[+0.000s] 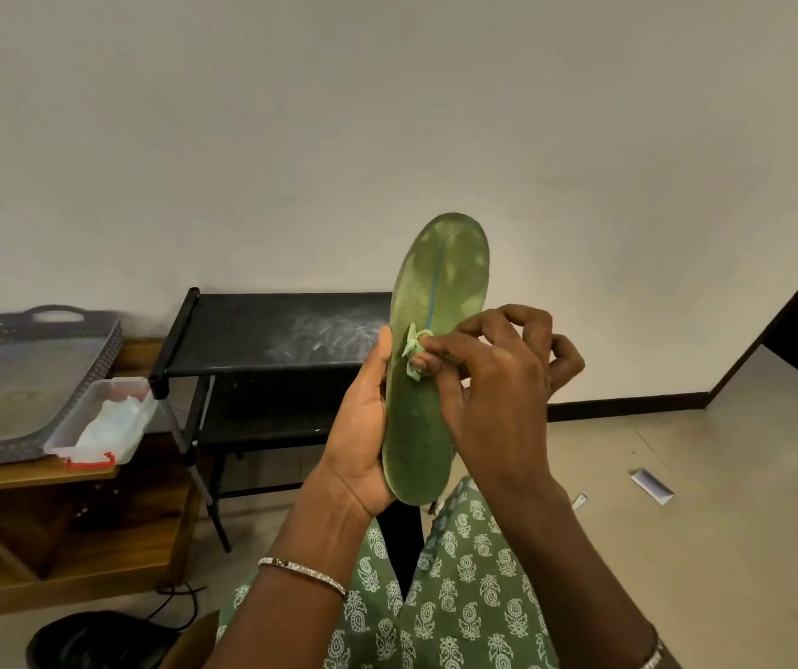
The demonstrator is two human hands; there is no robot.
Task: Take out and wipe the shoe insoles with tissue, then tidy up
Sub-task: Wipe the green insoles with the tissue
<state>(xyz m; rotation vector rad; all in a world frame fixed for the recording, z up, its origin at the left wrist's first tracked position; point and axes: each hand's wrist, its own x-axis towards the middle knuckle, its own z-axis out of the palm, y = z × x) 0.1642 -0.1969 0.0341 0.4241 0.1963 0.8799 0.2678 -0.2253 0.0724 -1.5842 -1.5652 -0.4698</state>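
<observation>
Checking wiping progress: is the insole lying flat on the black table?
No, the left hand holds the insole upright in mid-air while the right hand pinches a tissue against it.

Dim, warm indoor light, fairly even; shadows soft. I note the wall [387, 113] darkens toward the top corners. Dull sheen on the tray [16, 379] floor, left edge; focus slightly soft there. Baseboard [628, 405] bows and tilts: wide-angle distortion. Insole [414, 427] at centre sharp. Deep shadow under the rack [262, 330].
</observation>
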